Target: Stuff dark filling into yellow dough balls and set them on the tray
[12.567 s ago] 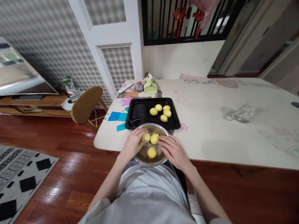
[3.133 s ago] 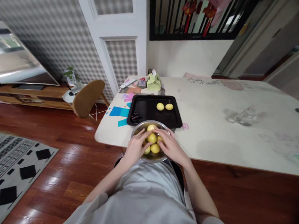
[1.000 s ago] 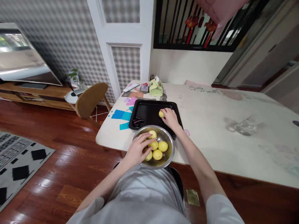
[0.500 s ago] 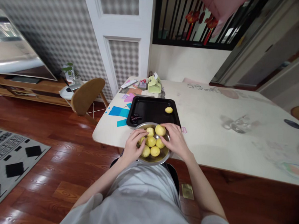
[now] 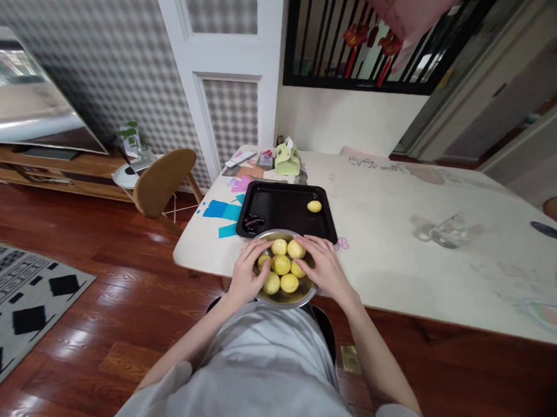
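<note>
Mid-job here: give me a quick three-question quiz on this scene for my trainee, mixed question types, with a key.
1. True or false: the black tray holds four yellow balls.
2. Where does the left hand rest? A) on the left rim of the metal bowl B) inside the tray C) in the air, touching nothing
3. Fill in: the clear glass sits to the tray's ____.

Key: 1 false, only one lies there; 2 A; 3 right.
</note>
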Available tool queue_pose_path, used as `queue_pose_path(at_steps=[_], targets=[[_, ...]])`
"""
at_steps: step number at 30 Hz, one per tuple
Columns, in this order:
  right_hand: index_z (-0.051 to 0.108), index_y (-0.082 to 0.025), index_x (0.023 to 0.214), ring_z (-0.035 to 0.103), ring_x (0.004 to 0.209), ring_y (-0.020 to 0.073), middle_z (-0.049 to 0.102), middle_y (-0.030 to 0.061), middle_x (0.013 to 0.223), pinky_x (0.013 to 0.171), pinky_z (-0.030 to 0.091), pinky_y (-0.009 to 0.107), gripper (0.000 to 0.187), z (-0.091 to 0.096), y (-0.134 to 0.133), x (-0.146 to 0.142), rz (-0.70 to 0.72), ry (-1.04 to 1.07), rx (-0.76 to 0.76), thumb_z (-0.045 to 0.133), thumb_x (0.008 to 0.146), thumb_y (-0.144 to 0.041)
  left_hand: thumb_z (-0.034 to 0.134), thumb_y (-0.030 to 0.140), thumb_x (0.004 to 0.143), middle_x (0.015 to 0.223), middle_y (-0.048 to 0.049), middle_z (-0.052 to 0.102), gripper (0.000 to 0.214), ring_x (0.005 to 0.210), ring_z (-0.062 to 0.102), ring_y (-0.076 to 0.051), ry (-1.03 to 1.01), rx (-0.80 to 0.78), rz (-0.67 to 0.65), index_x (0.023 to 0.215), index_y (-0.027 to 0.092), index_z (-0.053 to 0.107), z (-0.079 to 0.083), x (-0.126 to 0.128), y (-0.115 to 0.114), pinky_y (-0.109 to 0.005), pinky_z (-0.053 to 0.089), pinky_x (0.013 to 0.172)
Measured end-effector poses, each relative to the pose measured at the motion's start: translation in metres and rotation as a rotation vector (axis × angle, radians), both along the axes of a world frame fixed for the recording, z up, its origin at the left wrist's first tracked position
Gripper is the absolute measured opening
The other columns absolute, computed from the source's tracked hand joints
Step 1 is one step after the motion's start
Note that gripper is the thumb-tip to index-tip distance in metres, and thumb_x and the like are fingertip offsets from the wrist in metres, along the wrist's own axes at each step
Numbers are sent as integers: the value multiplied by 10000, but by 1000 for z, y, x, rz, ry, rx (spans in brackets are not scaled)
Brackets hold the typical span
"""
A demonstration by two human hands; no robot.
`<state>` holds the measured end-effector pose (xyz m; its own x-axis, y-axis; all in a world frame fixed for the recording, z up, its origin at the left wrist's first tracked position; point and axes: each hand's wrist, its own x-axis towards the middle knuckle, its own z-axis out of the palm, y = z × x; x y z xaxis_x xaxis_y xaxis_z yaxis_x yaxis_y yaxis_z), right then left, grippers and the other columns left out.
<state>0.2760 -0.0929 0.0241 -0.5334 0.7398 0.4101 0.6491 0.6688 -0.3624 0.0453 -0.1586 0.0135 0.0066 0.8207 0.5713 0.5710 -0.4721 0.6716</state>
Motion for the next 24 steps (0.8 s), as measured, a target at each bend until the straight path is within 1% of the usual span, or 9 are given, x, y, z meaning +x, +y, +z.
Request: queue_pose_path(at_steps=[4, 7, 9, 12, 15, 18, 20, 21, 24], targets=[[620, -270, 1443, 591, 1374, 303, 686, 88, 1442, 1151, 454, 530, 448, -1, 4, 5, 9, 52, -2, 596, 1014, -399, 517, 206, 1014, 1328, -112, 689, 336, 1288, 624, -264, -6, -1, -1, 1321, 239, 650, -2, 0, 1, -484, 504, 1138], [644, -259, 1408, 588, 1382, 288, 680, 89, 1451, 1167, 456, 526, 411, -3, 16, 10, -21, 119, 8, 541, 1045, -422, 515, 211, 1017, 1313, -111, 693, 324, 1280, 626, -262, -19, 4, 1, 1308, 233, 655, -4, 0, 1, -479, 505, 1132], [644, -258, 1410, 579, 1392, 291, 663, 95, 1470, 1161, 468, 538, 411, -6, 33, 15, -79, 135, 24, 504, 1055, -411, 515, 209, 1015, 1306, -110, 696, 316, 1274, 628, -263, -32, 11, 7, 1295, 232, 660, -5, 1, 2, -479, 505, 1127], [632, -219, 1423, 558, 1409, 301, 634, 128, 1494, 1171, 468, 551, 432, -14, 71, 20, -159, 113, 67, 461, 1046, -343, 520, 205, 1011, 1299, -108, 699, 308, 1263, 634, -265, -45, 16, 12, 1281, 232, 664, -6, 1, 2, -482, 504, 1122], [610, -144, 1443, 541, 1412, 319, 591, 178, 1527, 1161, 483, 545, 478, -22, 113, 23, -212, 12, 81, 439, 1006, -234, 521, 201, 1006, 1289, -106, 703, 311, 1252, 640, -266, -49, 21, 8, 1280, 233, 664, -5, 1, 3, -481, 508, 1119], [549, -109, 1499, 502, 1444, 327, 525, 199, 1585, 1143, 494, 532, 551, -26, 145, 22, -228, -111, 100, 440, 961, -155, 514, 193, 999, 1276, -107, 702, 318, 1240, 645, -261, -63, 27, -1, 1279, 227, 661, -5, 0, 5, -470, 515, 1111], [531, -110, 1516, 495, 1441, 324, 519, 192, 1590, 1143, 489, 514, 581, -26, 159, 19, -230, -186, 117, 440, 943, -119, 513, 194, 996, 1275, -109, 698, 322, 1232, 647, -262, -84, 30, 0, 1283, 223, 654, -6, -1, 7, -467, 526, 1098], [535, -117, 1514, 509, 1420, 324, 541, 186, 1568, 1133, 491, 508, 586, -26, 163, 18, -235, -217, 122, 439, 935, -104, 512, 198, 996, 1278, -112, 696, 322, 1229, 648, -263, -99, 31, 2, 1286, 222, 650, -8, -1, 7, -468, 531, 1092], [572, -119, 1481, 586, 1273, 343, 645, 195, 1408, 1049, 519, 511, 582, -24, 169, 12, -267, -261, 121, 428, 919, -74, 507, 207, 1007, 1288, -122, 686, 314, 1226, 646, -270, -136, 41, -1, 1291, 219, 642, -12, -2, 9, -475, 539, 1078]])
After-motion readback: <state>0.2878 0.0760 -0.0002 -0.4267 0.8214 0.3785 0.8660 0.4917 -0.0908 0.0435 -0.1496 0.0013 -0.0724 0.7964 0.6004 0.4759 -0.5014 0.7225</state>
